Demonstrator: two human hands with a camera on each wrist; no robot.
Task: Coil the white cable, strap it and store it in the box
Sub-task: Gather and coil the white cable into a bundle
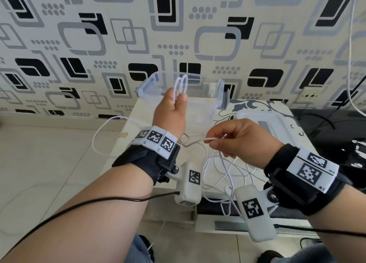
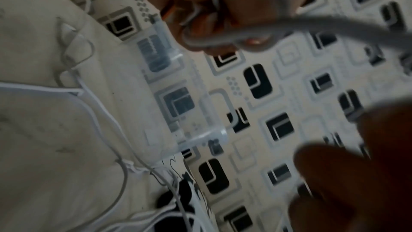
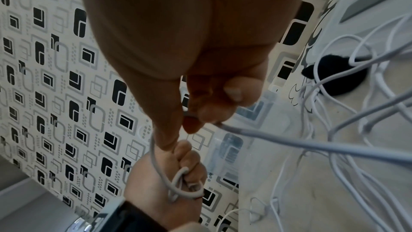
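Note:
The thin white cable [image 1: 217,163] lies mostly in loose tangles on the small white table [image 1: 138,112]. My left hand [image 1: 179,101] is raised in front of the clear plastic box [image 1: 200,106] and grips a few small cable loops [image 1: 181,84] that stick up above its fingers. In the left wrist view the cable [image 2: 223,40] is wound round those fingers. To the right and lower, my right hand [image 1: 210,143] pinches the strand running from the left hand; the pinch [image 3: 189,121] and the left hand's loops [image 3: 185,186] show in the right wrist view. A black strap-like piece [image 3: 338,80] lies under the tangle.
The open box stands at the table's far edge against the patterned wall [image 1: 99,45]. A white lid-like slab [image 1: 263,122] lies to the right of it. Another white cord [image 1: 351,64] hangs down the wall at far right. Tiled floor [image 1: 49,153] lies left of the table.

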